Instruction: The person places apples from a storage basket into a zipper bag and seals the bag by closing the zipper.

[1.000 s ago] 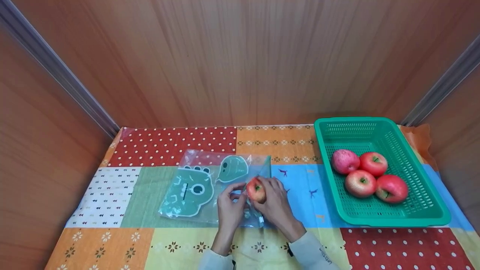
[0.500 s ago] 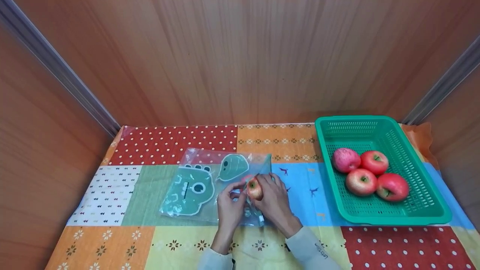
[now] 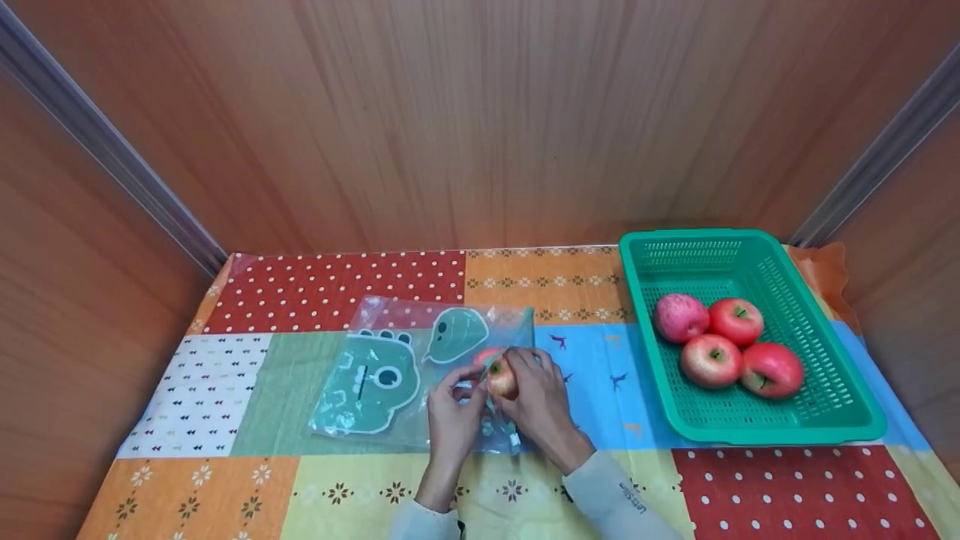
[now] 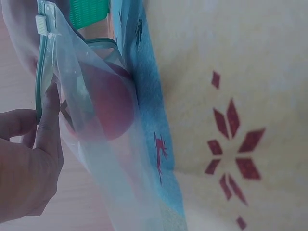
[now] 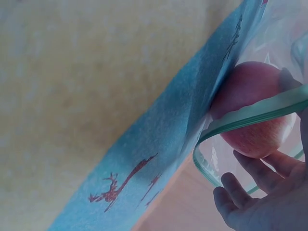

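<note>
Head view: left grip (image 3: pixel 453 412) pinches flimsy bag (image 3: pixel 405 379), right grip (image 3: pixel 541 394) holds apple (image 3: pixel 500 379); likely firm, slick, I'd cup sides

Left grip (image 3: pixel 454 412) pinches, thumb towards fingers; right grip (image 3: pixel 541 396) curves just beside it, thumb hard to make out

Left fingers (image 3: pixel 466 372) pinch a printed bag (image 3: pixel 386 382) while the right fingers (image 3: pixel 527 360) hold an apple (image 3: pixel 499 380).
</note>
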`<state>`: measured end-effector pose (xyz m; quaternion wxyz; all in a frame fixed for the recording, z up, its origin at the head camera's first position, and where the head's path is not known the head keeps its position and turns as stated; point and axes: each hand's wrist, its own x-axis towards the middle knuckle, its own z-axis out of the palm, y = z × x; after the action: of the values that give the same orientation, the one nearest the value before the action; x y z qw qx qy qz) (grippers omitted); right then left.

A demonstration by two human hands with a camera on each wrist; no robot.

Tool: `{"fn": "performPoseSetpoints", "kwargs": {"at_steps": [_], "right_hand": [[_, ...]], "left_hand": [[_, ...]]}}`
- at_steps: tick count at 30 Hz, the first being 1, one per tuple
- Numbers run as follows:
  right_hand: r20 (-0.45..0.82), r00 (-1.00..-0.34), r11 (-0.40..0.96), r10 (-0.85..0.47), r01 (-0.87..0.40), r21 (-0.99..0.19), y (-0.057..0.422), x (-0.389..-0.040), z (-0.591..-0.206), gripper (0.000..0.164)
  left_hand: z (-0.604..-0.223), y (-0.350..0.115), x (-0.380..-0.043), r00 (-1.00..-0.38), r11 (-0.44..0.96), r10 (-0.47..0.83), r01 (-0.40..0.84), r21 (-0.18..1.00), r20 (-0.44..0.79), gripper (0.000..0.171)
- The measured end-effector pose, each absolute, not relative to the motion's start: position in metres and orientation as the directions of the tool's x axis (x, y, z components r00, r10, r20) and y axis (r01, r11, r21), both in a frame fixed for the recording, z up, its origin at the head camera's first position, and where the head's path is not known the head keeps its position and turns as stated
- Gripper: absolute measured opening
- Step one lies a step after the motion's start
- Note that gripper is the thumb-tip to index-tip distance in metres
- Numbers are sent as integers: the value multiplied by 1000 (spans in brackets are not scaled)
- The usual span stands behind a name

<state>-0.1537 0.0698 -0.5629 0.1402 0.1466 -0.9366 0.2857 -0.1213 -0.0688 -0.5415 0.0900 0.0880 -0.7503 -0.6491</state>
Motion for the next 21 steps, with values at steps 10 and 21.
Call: {"fn": "performPoseSetpoints", "kwargs": {"at_steps": [10,21], "right_hand": [[350,-915,783,-198,-363,-505,69,-159,-563,56],[328,-929,778,-168,-330,-535,66,-162,-562,57]], "left_hand": [[-541,-66,-119,-969,140,-246,-9,990,26,24],[-540,-64,-120,-970,145,-244,-41,989,-5,23]]}}
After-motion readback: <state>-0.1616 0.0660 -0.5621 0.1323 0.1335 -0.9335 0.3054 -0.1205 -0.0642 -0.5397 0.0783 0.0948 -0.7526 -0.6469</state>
